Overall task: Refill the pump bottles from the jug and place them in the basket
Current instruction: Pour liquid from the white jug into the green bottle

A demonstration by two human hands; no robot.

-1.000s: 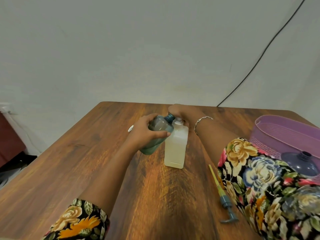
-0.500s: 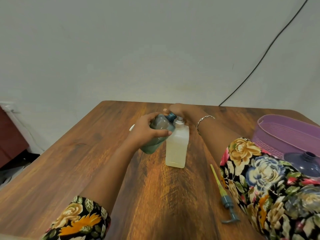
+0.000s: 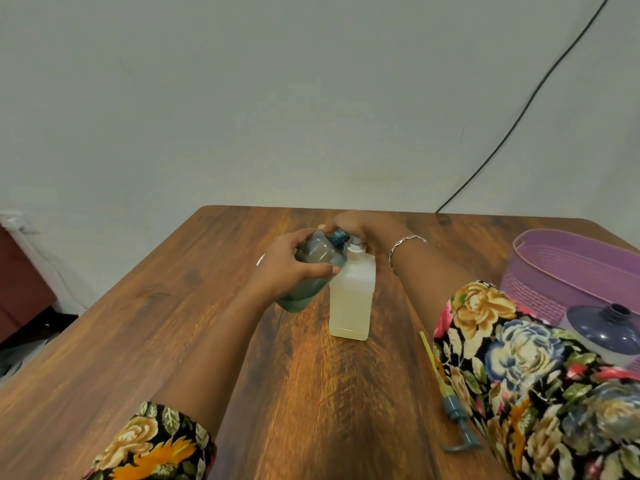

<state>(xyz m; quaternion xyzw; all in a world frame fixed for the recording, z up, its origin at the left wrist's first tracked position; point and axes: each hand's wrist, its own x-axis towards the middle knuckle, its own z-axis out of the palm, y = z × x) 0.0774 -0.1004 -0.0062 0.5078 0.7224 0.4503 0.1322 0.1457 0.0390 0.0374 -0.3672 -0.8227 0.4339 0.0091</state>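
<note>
My left hand (image 3: 291, 268) grips a teal translucent bottle (image 3: 313, 252) with no pump, tilted so its open neck leans against the top of a clear square bottle (image 3: 349, 303). That bottle stands upright on the wooden table (image 3: 173, 323), holds pale yellowish liquid and has a white neck. My right hand (image 3: 360, 225) curls around the tops of both bottles from behind; its fingertips are hidden. A teal pump head with a yellow-green tube (image 3: 453, 410) lies on the table beside my right sleeve. The purple basket (image 3: 568, 271) stands at the right edge.
A container with a dark purple domed top and an open neck (image 3: 609, 330) sits in front of the basket, partly behind my floral sleeve. A small white object (image 3: 260, 260) peeks out behind my left hand. A black cable (image 3: 519, 116) runs down the wall.
My right hand has crept slightly left over the bottle tops. The teal bottle stays tilted against the clear bottle, and nothing else has shifted.
</note>
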